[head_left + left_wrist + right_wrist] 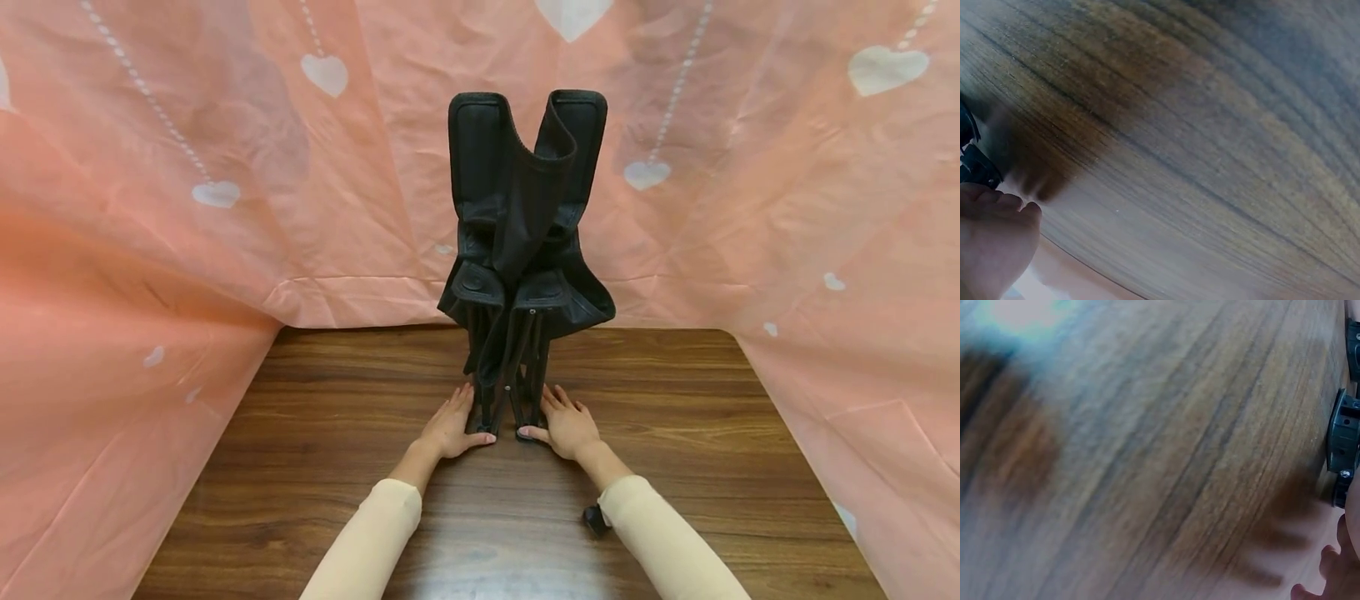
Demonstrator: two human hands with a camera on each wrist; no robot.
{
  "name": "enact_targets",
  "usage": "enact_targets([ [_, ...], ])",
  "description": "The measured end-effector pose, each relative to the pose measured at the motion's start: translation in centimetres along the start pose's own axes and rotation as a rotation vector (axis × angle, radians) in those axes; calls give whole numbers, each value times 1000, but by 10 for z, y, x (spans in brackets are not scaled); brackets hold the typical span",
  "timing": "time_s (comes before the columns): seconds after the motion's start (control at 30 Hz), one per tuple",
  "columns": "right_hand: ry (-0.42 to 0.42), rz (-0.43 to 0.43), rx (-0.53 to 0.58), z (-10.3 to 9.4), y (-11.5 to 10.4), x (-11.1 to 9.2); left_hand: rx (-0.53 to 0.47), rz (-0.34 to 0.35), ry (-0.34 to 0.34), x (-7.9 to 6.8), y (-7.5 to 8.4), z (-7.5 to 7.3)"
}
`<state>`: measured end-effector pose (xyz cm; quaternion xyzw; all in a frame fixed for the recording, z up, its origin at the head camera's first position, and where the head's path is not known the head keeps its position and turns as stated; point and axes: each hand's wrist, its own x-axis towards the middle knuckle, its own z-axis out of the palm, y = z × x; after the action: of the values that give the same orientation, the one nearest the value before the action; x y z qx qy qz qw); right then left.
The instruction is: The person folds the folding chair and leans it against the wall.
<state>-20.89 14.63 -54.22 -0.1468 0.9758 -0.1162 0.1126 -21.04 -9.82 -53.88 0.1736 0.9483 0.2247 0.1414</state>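
Observation:
A black folding camp chair [517, 250] stands folded together on the wood-grain surface, its fabric bunched above thin dark legs. My left hand [450, 425] lies at the left side of the leg ends, fingers extended forward and thumb reaching across the front. On the other side my right hand [567, 427] mirrors it, fingers stretched out and thumb over a front foot. In the left wrist view, black plastic feet [980, 167] sit close by the fingertips. Black feet [1342, 434] also show beside my right hand [1340, 569] in the right wrist view.
Pink cloth [397, 150] with white hearts hangs behind the chair and along both sides. The brown wood-grain surface [337, 375] reaches back to the cloth. A small black object [595, 521] is at the right sleeve cuff.

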Motion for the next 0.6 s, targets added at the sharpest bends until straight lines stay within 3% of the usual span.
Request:
enact_targets([
  [0.3,-25,11,-14,-2,1,4,22,-5,-5,6,0,-3],
  [0.6,-26,8,-24,-3,1,13,-16,-12,39,12,-2,-1],
])
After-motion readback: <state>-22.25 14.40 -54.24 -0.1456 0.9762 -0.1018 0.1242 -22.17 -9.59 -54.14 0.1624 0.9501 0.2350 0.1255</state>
